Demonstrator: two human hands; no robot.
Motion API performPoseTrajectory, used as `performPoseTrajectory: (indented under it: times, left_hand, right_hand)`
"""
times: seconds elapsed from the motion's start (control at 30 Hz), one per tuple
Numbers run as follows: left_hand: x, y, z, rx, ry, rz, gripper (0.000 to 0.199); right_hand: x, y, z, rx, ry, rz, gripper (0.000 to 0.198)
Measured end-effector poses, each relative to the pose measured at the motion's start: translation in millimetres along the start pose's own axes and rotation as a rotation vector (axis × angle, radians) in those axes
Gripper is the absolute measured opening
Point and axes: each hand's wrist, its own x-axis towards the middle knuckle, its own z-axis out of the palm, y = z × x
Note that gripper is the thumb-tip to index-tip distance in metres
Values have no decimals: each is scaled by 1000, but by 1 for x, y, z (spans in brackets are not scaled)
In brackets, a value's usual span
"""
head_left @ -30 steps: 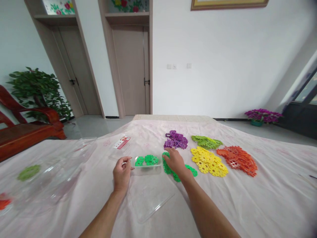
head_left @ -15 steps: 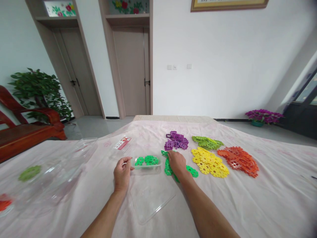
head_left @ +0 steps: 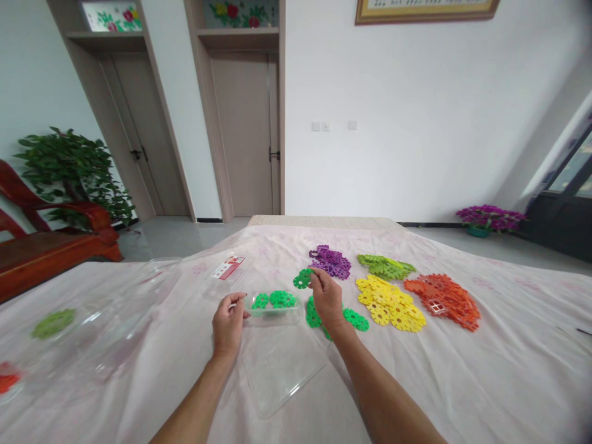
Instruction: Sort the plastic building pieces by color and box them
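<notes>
My left hand point(head_left: 230, 324) grips the left end of a clear plastic box point(head_left: 277, 317), thumb and fingers closed at its wall. Several green snowflake discs point(head_left: 282, 299) lie inside the box. Between the fingertips of my right hand point(head_left: 327, 299) is a green snowflake disc point(head_left: 303, 279), lifted above the cloth to the right of the box; whether more than one is pinched I cannot tell. Beneath and beside that hand spreads a pile of green discs point(head_left: 356, 319), partly covered by it. A clear flat lid point(head_left: 282, 376) rests on the cloth in front of the box.
Piles of purple point(head_left: 330, 262), lime point(head_left: 386, 266), yellow point(head_left: 391, 303) and orange pieces point(head_left: 446, 302) lie to the right. Clear containers on the left hold lime point(head_left: 53, 323) and orange pieces point(head_left: 8, 379). A labelled clear package point(head_left: 227, 268) sits behind my left hand.
My right hand has risen from the green pile with a green disc in its fingertips. My left hand has stayed at the box.
</notes>
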Motion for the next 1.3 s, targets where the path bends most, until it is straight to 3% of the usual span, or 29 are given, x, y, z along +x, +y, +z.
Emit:
performPoseTrajectory:
  times: [0.13, 0.23, 0.33, 0.5, 0.67, 0.97, 1.3]
  left_hand:
    - [0, 1, 0, 11, 0, -8, 33]
    - [0, 2, 0, 5, -5, -8, 33]
    - [-1, 3, 0, -10, -7, -6, 34]
    - [-1, 2, 0, -17, -12, 0, 34]
    - [-1, 0, 0, -12, -10, -6, 34]
    - [1, -3, 0, 12, -13, -4, 32]
    - [0, 0, 1, 6, -6, -3, 34]
  right_hand:
    - [-4, -13, 4, 36, -131, -93, 36]
    - [3, -7, -7, -70, -91, -115, 36]
    - [14, 8, -27, -326, -99, -31, 35]
    - [19, 30, -50, -758, -262, 184, 41]
    - [10, 37, -48, -952, -315, 178, 46]
    - [17, 48, -45, -911, -355, 249, 58]
    - [23, 54, -41, -701, -335, 281, 44]
